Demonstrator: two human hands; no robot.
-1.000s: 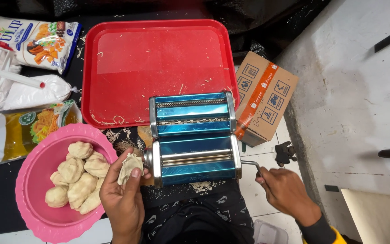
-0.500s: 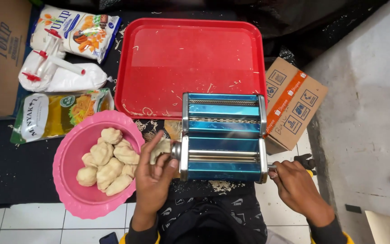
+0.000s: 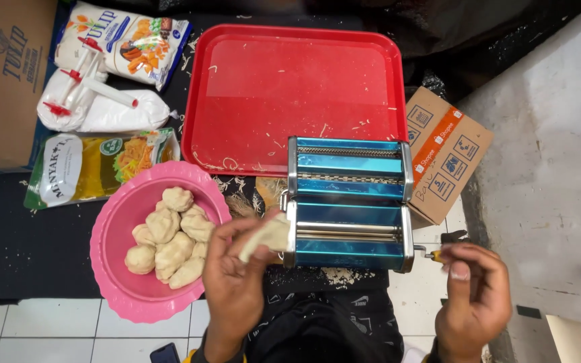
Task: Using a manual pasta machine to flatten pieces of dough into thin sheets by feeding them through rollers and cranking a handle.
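Note:
A blue metal pasta machine (image 3: 348,202) stands between my hands. My left hand (image 3: 233,279) holds a flattened piece of pale dough (image 3: 265,237) against the machine's left end, near the rollers. At the machine's right side, my right hand (image 3: 473,296) grips the crank handle (image 3: 432,254). A pink bowl (image 3: 117,269) left of my left hand holds several dough balls (image 3: 168,236).
A red tray (image 3: 290,81) with dough scraps lies behind the machine. A small cardboard box (image 3: 444,154) sits to the right. Flour bags (image 3: 115,40), a white sack (image 3: 95,107) and an oil pouch (image 3: 95,165) lie at the left, beside a large carton (image 3: 1,74).
My left hand has lifted the dough piece from beside the bowl up against the machine's left end. My right hand stays on the crank. The view has shifted slightly.

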